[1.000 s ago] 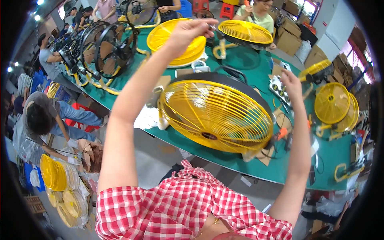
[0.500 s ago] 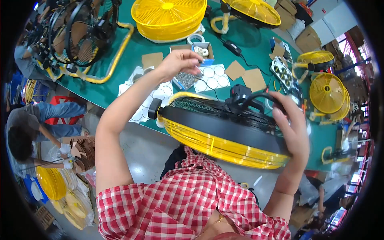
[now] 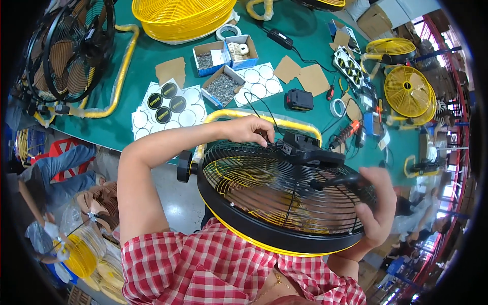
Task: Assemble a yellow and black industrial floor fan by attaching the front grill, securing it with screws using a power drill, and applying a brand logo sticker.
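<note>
Green surface [image 3: 152, 56] spreads across the room. My big fan [image 3: 284, 198] tilts over its near edge, handle [image 3: 317, 158] on, mostly built, I think. Round stickers [image 3: 163, 115] are left unused near that edge. My left arm [image 3: 178, 137] bends across, its grip [image 3: 247, 130] bunched by a black box [image 3: 292, 145]. My right grip [image 3: 378, 203] curls beside the rim [image 3: 274, 241]. I cannot tell if either holds anything.

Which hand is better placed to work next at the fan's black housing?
Probably the left hand: its fingertips are beside the housing; the right hand is farther off, near the fan's rim.
</note>
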Demonstrator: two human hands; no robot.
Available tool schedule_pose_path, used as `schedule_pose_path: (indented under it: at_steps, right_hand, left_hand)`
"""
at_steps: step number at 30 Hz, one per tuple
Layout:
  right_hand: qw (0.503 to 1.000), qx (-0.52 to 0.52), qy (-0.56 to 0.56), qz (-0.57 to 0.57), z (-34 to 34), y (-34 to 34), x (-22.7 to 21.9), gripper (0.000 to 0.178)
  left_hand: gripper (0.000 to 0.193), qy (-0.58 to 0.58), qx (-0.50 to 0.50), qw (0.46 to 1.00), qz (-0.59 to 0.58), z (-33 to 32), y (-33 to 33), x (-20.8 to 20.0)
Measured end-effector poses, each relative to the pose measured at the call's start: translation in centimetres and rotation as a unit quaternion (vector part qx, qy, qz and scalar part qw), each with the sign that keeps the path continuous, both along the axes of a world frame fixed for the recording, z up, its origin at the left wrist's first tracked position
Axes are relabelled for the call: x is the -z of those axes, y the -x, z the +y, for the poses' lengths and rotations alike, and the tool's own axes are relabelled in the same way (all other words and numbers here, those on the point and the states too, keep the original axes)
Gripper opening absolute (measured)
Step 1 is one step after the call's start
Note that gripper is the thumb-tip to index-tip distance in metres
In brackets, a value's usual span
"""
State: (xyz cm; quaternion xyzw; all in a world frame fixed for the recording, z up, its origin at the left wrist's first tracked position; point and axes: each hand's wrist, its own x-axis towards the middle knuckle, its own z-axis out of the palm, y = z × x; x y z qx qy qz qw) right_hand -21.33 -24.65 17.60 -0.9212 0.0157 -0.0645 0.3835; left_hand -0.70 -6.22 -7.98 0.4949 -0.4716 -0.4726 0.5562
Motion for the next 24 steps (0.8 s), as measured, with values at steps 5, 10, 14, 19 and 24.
schedule_pose_path:
  at_steps: [5,10,14,19,24]
  right_hand:
    - [1.0,0.001,0.01,-0.026,0.1,0.2,0.0,0.054]
    - [0.999,0.002,0.011,-0.051,-0.3,0.1,-0.1,0.053]
    - [0.999,-0.009,0.013,-0.05,-1.0,0.5,-0.1,0.053]
    - [0.998,-0.032,0.026,-0.045,-1.7,0.5,0.1,0.054]
    - [0.998,-0.026,0.031,-0.046,-2.0,0.6,0.3,0.054]
  left_hand:
    - [0.013,0.025,-0.008,1.0,-0.016,-0.5,0.4,0.2]
    - [0.011,0.058,-0.053,0.994,-0.081,-0.6,0.8,-0.5]
    - [0.011,0.06,-0.058,0.995,-0.061,-1.1,1.1,0.1]
    - [0.011,0.079,-0.064,0.995,-0.02,-1.8,1.5,0.3]
    - [0.013,0.045,-0.067,0.996,-0.028,-2.5,1.6,0.3]
